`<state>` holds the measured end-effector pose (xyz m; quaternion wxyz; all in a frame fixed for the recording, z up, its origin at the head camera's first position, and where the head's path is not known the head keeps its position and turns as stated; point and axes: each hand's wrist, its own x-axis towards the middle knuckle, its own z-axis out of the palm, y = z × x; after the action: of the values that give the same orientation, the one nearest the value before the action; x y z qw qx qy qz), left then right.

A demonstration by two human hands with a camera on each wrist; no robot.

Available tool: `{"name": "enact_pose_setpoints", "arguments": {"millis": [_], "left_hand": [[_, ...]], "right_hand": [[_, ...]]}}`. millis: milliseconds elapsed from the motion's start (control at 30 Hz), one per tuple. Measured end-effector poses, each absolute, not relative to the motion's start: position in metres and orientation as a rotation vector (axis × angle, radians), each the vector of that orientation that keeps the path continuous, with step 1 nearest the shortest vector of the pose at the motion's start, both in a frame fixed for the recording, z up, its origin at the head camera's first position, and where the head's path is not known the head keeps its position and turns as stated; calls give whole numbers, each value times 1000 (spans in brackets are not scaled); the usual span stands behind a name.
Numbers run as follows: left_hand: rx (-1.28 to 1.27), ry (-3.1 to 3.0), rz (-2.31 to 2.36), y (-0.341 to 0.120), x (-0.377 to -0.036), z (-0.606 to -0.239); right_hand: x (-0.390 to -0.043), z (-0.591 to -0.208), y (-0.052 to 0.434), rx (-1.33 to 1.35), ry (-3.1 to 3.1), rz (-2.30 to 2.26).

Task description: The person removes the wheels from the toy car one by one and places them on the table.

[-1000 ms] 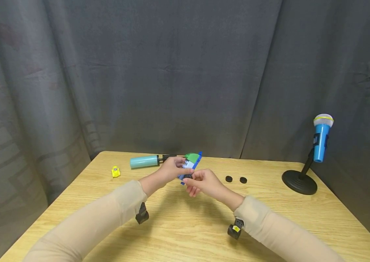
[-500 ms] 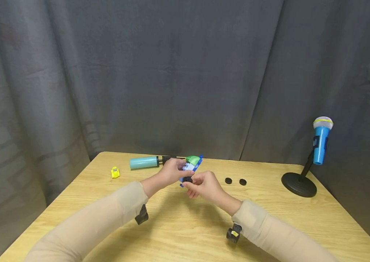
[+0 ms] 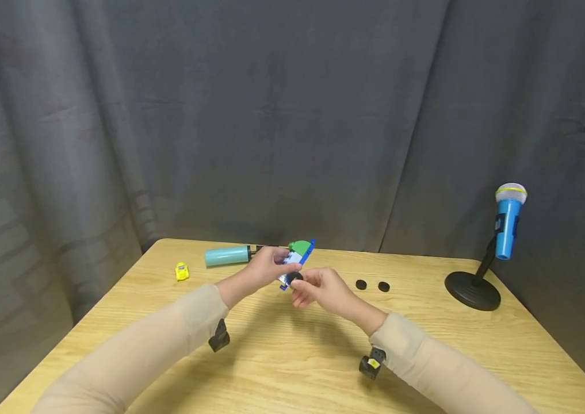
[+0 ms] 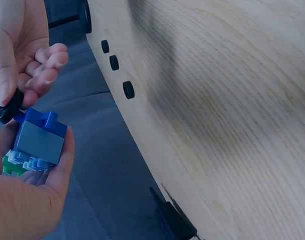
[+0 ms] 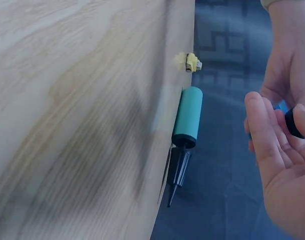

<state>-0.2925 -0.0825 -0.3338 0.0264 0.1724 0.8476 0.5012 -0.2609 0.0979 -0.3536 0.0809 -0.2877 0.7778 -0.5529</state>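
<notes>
Above the middle of the table, my left hand grips a toy block car with a blue base, light blue blocks and a green end piece. The car is tilted, its green end pointing away. Between thumb and fingers of my right hand is a black wheel, held against the near end of the car's side. The left wrist view shows that wheel beside a blue peg on the car; whether it sits on the peg I cannot tell. My left fingers hide part of the car.
Black wheels lie right of my hands; the left wrist view shows a third wheel. A teal hand pump lies at the back, a small yellow toy piece left of it. At right stands a blue microphone on a black stand.
The car and both hands have shifted slightly left, and the car has turned a little. More of the black wheel shows between the hands. The things on the table stay put.
</notes>
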Motion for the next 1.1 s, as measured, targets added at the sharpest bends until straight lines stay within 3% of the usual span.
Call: {"name": "enact_pose_setpoints", "arguments": {"millis": [467, 833, 1100], "left_hand": [[367, 2662, 1563, -88, -289, -328], [408, 2722, 1521, -91, -288, -321], [418, 2734, 1446, -90, -282, -324]], "right_hand": [[-282, -343, 127, -694, 2359, -1759], [-313, -347, 132, -364, 2278, -1993], [-330, -355, 127, -296, 2186, -2080]]}}
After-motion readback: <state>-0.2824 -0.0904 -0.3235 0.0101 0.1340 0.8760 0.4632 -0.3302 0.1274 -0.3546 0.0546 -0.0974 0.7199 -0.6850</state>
